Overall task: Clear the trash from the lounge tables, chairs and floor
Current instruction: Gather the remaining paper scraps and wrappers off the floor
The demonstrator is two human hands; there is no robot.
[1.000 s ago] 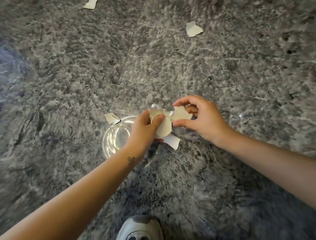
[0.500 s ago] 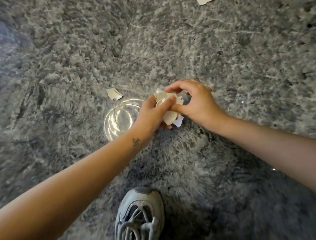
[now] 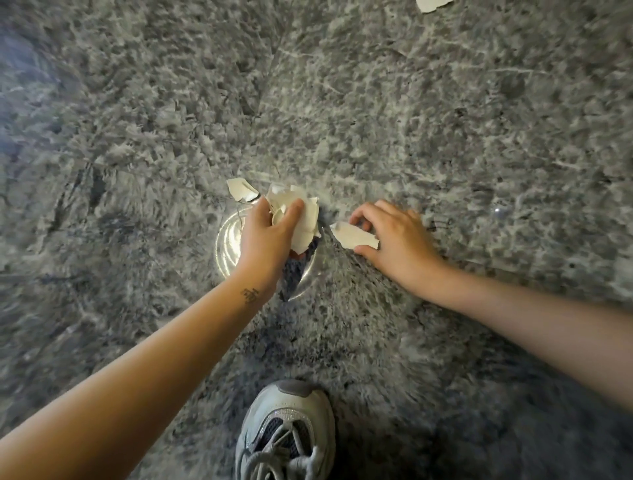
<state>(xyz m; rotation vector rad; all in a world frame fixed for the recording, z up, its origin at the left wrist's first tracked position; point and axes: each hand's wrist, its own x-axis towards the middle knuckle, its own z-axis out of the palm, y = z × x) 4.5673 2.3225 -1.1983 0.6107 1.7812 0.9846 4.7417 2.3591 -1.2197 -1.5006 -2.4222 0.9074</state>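
My left hand (image 3: 270,236) is shut on a bunch of torn cream paper scraps (image 3: 305,219), held just above the grey marble floor (image 3: 445,137). To its right, a single paper scrap (image 3: 352,235) lies at floor level. My right hand (image 3: 394,240) curls over this scrap, with the thumb under its right end and the fingers above it. Another torn scrap (image 3: 241,189) lies on the floor just beyond and left of my left hand. One more scrap (image 3: 432,4) shows at the top edge.
A bright round light reflection (image 3: 228,243) glares on the polished floor beneath my left hand. My grey sneaker (image 3: 286,435) stands at the bottom centre. A tile joint (image 3: 270,61) runs away from me.
My right hand has left the bunch and moved right and down onto the single scrap. My left hand keeps the bunch. The view has shifted slightly, and more of the shoe shows.
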